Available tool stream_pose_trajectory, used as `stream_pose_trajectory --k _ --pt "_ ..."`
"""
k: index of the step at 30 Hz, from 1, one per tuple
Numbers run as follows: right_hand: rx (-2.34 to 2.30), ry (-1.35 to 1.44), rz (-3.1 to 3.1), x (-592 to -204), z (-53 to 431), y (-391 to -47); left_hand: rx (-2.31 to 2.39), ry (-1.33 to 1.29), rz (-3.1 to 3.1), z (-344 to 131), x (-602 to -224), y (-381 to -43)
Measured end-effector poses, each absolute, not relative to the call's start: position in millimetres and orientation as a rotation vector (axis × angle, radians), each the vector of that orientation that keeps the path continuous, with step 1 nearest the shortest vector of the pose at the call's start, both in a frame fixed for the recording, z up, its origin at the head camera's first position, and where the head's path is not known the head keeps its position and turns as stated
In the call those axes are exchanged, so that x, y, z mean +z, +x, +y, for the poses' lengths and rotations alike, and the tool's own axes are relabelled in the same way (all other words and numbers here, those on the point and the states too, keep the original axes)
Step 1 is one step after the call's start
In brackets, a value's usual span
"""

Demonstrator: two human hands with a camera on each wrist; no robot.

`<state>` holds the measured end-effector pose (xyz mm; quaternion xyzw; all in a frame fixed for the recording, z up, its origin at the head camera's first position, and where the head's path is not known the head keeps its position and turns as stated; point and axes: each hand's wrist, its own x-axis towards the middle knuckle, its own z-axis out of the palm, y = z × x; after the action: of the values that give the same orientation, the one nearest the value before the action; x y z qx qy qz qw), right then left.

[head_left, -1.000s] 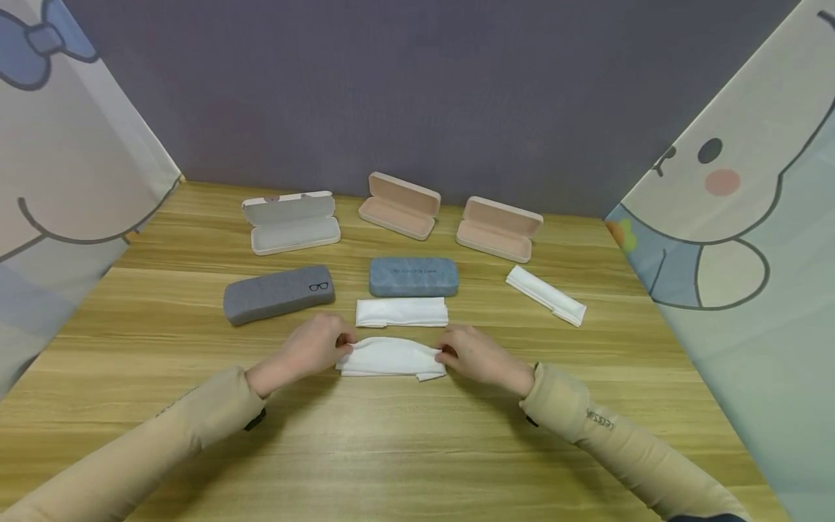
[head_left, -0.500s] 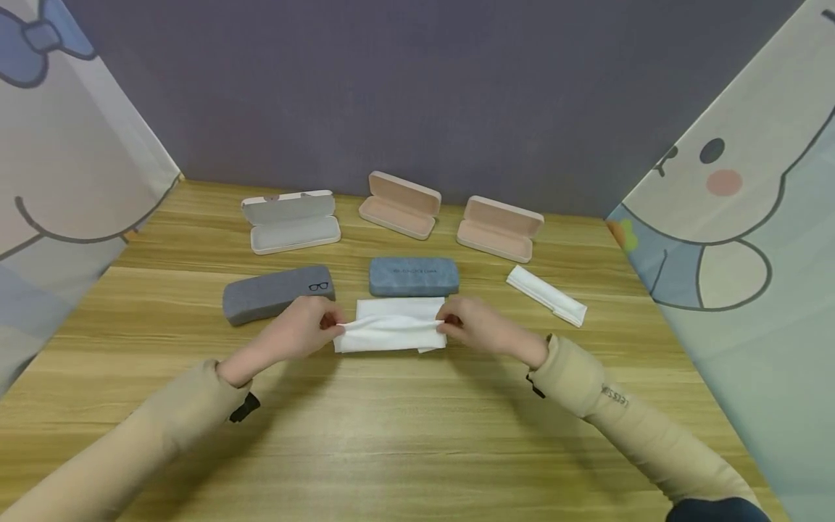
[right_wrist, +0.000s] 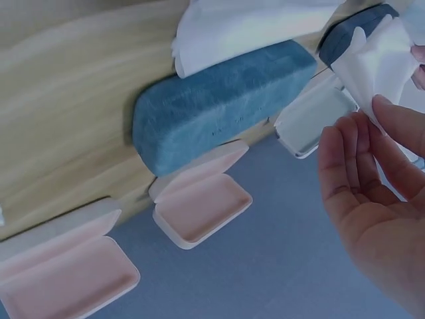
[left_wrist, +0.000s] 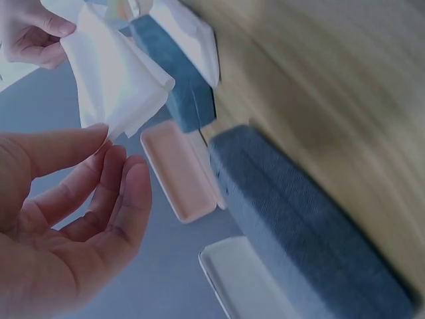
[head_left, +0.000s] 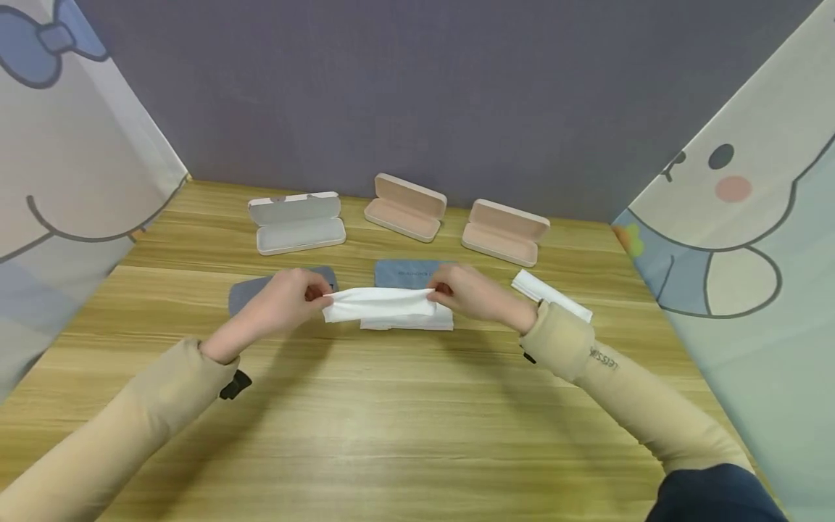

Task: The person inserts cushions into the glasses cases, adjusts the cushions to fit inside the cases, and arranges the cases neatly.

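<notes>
Stretched between my two hands, a folded white cloth (head_left: 378,304) hangs above the table. My left hand (head_left: 287,301) pinches its left corner between thumb and forefinger. At the opposite end my right hand (head_left: 471,291) pinches the other corner the same way. A second folded white cloth (head_left: 420,320) lies on the table below and behind it, partly hidden. The blue glasses case (right_wrist: 222,100), closed, is just beyond that cloth. Under and behind my left hand is a closed grey glasses case (left_wrist: 299,219), partly covered by the hand in the head view.
Along the back stand an open white glasses case (head_left: 300,230) with grey lining and two pink-lined ones, a middle case (head_left: 401,216) and a right case (head_left: 501,239). Another folded cloth (head_left: 554,296) lies at the right, partly behind my sleeve. A grey-purple partition (head_left: 417,94) rises behind.
Both hands have lifted the nearest white cloth off the table and carried it up and away from me, so it now overlaps the second cloth and the blue case in view.
</notes>
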<state>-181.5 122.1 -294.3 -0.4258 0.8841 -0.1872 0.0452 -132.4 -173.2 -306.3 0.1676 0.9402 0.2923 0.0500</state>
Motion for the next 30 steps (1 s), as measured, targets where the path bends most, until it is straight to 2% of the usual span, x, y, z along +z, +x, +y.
stream_pose_trajectory --k 11,19,30 --pt "-0.568 -1.309 2.754 -279.2 100.2 -223.8 0.893 0.487 2.997 -190.6 -287.4 -154.8" --pt "-0.545 -1.242 2.754 -269.2 75.1 -243.4 0.851 0.327 3.003 -210.5 -279.1 -175.0" --pt "-0.587 -1.205 2.78 -269.7 48.2 -267.4 0.853 0.251 3.033 -231.2 -278.4 -190.3"
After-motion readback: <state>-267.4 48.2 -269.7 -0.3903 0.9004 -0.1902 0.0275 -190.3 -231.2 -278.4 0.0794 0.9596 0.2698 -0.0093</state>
